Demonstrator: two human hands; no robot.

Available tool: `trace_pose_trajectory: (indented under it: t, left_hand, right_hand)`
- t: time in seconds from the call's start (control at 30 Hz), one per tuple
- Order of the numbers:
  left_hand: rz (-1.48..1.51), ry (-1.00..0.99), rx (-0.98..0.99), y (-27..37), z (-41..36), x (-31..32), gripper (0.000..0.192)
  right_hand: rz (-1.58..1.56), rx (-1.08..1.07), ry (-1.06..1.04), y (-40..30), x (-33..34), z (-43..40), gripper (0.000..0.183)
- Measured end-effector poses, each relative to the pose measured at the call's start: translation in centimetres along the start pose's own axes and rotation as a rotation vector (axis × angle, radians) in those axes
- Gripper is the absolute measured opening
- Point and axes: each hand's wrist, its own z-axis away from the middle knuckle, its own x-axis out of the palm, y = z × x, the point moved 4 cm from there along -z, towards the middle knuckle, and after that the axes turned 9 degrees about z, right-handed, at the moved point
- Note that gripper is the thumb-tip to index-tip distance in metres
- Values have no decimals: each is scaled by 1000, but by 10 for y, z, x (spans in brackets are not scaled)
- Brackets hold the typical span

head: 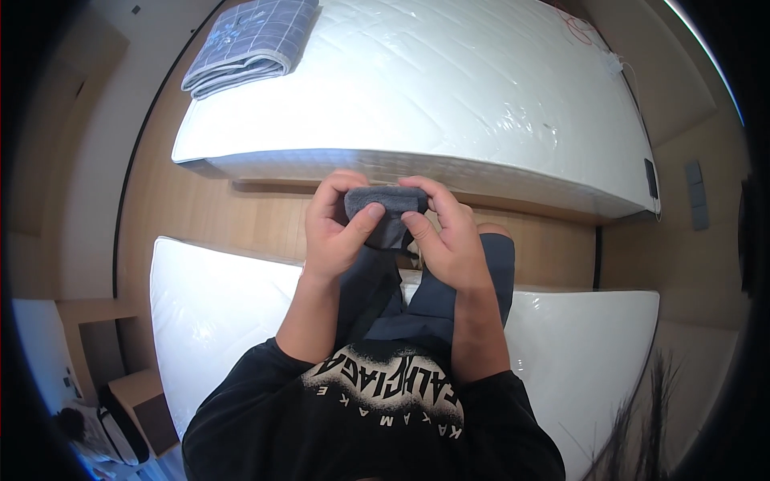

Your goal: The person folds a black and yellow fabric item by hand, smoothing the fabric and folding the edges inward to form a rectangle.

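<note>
A small piece of dark grey fabric (385,207), rolled or folded at its upper edge, is held above my lap. My left hand (337,231) grips its left end, thumb pressed on the near face and fingers curled behind. On the other end my right hand (448,234) does the same, its thumb close to the middle. The lower part of the fabric hangs between my palms, over my knees. What kind of item it is cannot be told, and most fingertips are hidden behind it.
A plastic-wrapped white mattress (421,90) lies ahead, bearing a folded blue checked quilt (252,45) and a red cord (577,30). I sit on another wrapped mattress (222,300). Wooden flooring (264,219) runs between them. A backpack (120,433) is at lower left.
</note>
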Motion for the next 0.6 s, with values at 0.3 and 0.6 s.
trace_pose_trajectory:
  t: [0.3,0.6]
  left_hand:
    - [25,29,-223,-12,3,-1,20]
    - [-301,161,122,34,-11,15,9]
  right_hand:
    - [-133,74,20,5,0,3,24]
    - [-292,233,146,27,-8,4,24]
